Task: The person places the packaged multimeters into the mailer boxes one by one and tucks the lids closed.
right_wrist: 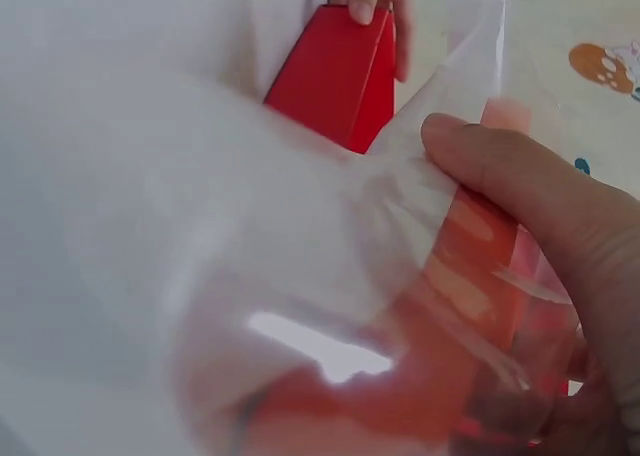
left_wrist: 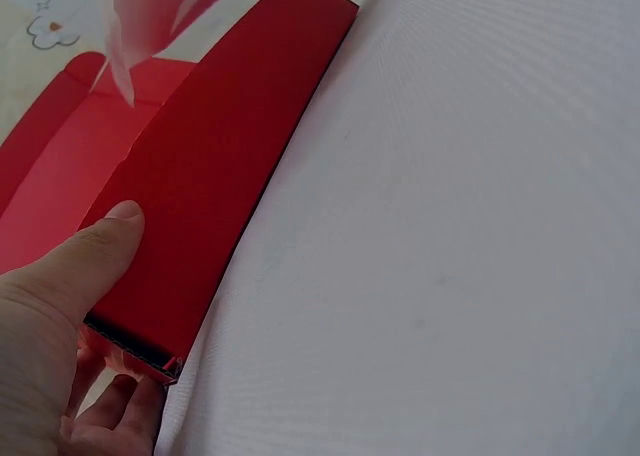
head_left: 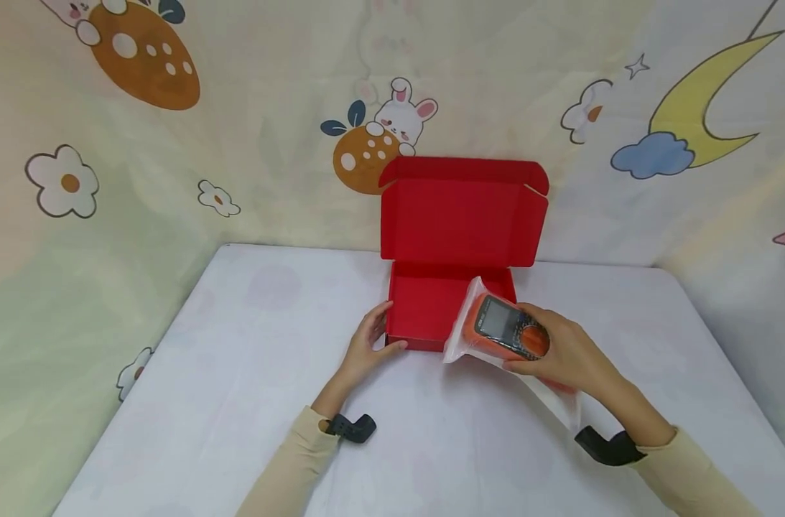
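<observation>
My right hand (head_left: 569,352) grips an orange and dark grey multimeter (head_left: 505,330) inside a clear plastic bag (head_left: 460,334). The multimeter is tilted, screen side up, over the right part of an open red cardboard box (head_left: 453,341). In the right wrist view the thumb (right_wrist: 490,161) lies across the bag, whose glare blurs much of the orange body. My left hand (head_left: 369,341) holds the box at its front left corner. Its thumb (left_wrist: 110,246) presses the front wall, while the other fingers curl round the left side.
The box's lid (head_left: 463,215) stands upright at the back, before a printed cloth backdrop (head_left: 276,143). A white-covered table (head_left: 237,380) carries the box near its far edge. Black wrist mounts (head_left: 356,429) show on both forearms.
</observation>
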Tool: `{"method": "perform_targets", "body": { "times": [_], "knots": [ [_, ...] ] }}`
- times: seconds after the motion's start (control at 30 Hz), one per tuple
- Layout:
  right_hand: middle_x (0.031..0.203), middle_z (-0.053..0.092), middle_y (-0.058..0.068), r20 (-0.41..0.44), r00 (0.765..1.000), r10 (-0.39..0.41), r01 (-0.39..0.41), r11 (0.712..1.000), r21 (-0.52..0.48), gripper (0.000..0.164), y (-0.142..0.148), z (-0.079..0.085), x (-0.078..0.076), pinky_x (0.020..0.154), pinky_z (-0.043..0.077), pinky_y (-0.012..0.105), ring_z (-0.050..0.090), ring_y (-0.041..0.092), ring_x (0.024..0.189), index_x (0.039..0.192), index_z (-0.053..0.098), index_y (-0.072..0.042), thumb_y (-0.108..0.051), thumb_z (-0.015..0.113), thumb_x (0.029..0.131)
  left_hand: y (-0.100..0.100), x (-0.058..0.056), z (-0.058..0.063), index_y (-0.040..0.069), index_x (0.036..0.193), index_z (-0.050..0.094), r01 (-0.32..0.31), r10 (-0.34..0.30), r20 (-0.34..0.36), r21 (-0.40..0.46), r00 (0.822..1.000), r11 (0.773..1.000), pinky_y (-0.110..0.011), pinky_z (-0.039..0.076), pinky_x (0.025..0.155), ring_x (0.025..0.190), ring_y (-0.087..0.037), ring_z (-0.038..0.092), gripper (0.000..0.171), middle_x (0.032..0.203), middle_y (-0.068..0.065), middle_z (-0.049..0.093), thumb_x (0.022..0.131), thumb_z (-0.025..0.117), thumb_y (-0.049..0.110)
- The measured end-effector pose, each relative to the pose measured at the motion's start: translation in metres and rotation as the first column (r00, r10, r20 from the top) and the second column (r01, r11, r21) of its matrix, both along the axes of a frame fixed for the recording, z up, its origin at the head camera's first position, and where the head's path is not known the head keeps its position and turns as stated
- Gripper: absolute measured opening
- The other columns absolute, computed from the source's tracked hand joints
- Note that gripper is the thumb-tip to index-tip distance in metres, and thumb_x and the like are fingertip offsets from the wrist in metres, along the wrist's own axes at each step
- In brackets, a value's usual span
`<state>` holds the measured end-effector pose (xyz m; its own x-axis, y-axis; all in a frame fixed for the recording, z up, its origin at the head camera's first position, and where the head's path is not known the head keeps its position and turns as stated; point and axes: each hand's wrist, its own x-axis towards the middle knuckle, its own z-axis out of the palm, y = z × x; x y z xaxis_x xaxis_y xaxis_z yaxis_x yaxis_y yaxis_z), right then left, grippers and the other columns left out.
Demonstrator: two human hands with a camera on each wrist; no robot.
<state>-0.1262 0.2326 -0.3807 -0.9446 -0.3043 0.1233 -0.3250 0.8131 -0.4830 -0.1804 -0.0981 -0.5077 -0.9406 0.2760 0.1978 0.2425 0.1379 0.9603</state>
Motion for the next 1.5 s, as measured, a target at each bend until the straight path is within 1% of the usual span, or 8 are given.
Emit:
{"method": "perform_targets", "body": {
  "times": [0.23,0.3,0.33,0.6,0.8,1.0,1.23,1.5],
  "knots": [
    [0.117,0.06,0.024,-0.005,1.0,0.026,-0.026,0.998,0.059,0.091,-0.01,0.0,-0.024,0.076,0.058,0.049,0.056,0.033,0.097,0.137,0.048,0.006,-0.036,0.089,0.067,0.0,0.003,0.003,0.013,0.149,0.036,0.007,-0.007,-0.003,0.016,1.0,1.0,-0.033,0.04,0.109,0.139,-0.021,0.039,0.077,0.153,-0.006,0.036,0.084,0.076,0.008],
    [0.117,0.06,0.023,-0.003,0.999,0.035,-0.034,0.997,0.073,0.09,-0.011,0.001,-0.031,0.076,0.058,0.049,0.056,0.034,0.098,0.137,0.049,0.005,-0.035,0.089,0.067,0.001,0.003,0.003,0.014,0.149,0.036,0.015,-0.014,-0.006,0.016,1.0,1.0,-0.033,0.039,0.109,0.139,-0.021,0.038,0.077,0.153,-0.006,0.036,0.084,0.076,0.007],
    [0.117,0.06,0.023,-0.002,0.999,0.038,-0.038,0.996,0.079,0.089,-0.012,0.001,-0.034,0.076,0.058,0.049,0.056,0.034,0.098,0.136,0.049,0.005,-0.034,0.089,0.067,0.002,0.001,-0.001,0.016,0.149,0.036,0.013,-0.013,-0.015,0.018,1.0,1.0,-0.032,0.04,0.108,0.139,-0.02,0.039,0.077,0.152,-0.004,0.036,0.084,0.076,0.009],
    [0.111,0.061,0.019,0.014,0.998,0.065,-0.067,0.99,0.122,0.088,-0.019,-0.002,-0.057,0.073,0.058,0.047,0.055,0.032,0.097,0.136,0.051,0.002,-0.035,0.09,0.066,0.002,0.002,-0.001,0.019,0.15,0.035,0.009,-0.009,-0.023,0.008,1.0,1.0,-0.036,0.04,0.108,0.14,-0.022,0.038,0.078,0.153,-0.004,0.035,0.084,0.076,0.009],
    [0.11,0.061,0.016,0.061,0.995,0.083,-0.09,0.988,0.127,0.088,-0.027,-0.006,-0.069,0.071,0.058,0.043,0.055,0.032,0.098,0.136,0.051,0.0,-0.036,0.089,0.066,-0.002,0.004,-0.003,0.016,0.149,0.035,0.01,-0.009,-0.022,0.013,1.0,1.0,-0.035,0.038,0.11,0.141,-0.023,0.036,0.076,0.154,-0.006,0.034,0.085,0.075,0.008],
    [0.116,0.059,0.018,0.129,0.988,0.085,-0.101,0.988,0.12,0.089,-0.038,-0.007,-0.08,0.075,0.059,0.045,0.053,0.035,0.105,0.138,0.049,0.001,-0.037,0.089,0.068,-0.003,0.003,-0.004,0.015,0.149,0.035,0.007,-0.006,-0.038,0.015,0.999,1.0,-0.036,0.039,0.109,0.141,-0.025,0.036,0.075,0.154,-0.008,0.035,0.085,0.075,0.009],
    [0.119,0.059,0.017,0.136,0.984,0.116,-0.133,0.983,0.125,0.09,-0.05,-0.008,-0.094,0.077,0.058,0.044,0.052,0.033,0.108,0.139,0.049,0.0,-0.036,0.089,0.067,-0.003,0.002,-0.003,0.012,0.149,0.035,0.004,-0.003,-0.059,0.009,0.998,1.0,-0.036,0.039,0.109,0.141,-0.028,0.036,0.075,0.154,-0.01,0.035,0.085,0.075,0.009],
    [0.121,0.059,0.015,0.154,0.975,0.158,-0.178,0.976,0.126,0.089,-0.065,-0.014,-0.106,0.078,0.058,0.044,0.052,0.033,0.11,0.138,0.05,-0.003,-0.032,0.09,0.065,-0.004,0.0,-0.002,0.014,0.149,0.037,0.019,-0.019,-0.031,0.01,0.999,1.0,-0.031,0.038,0.109,0.141,-0.021,0.037,0.075,0.154,-0.005,0.036,0.085,0.076,0.011]
  ]
}}
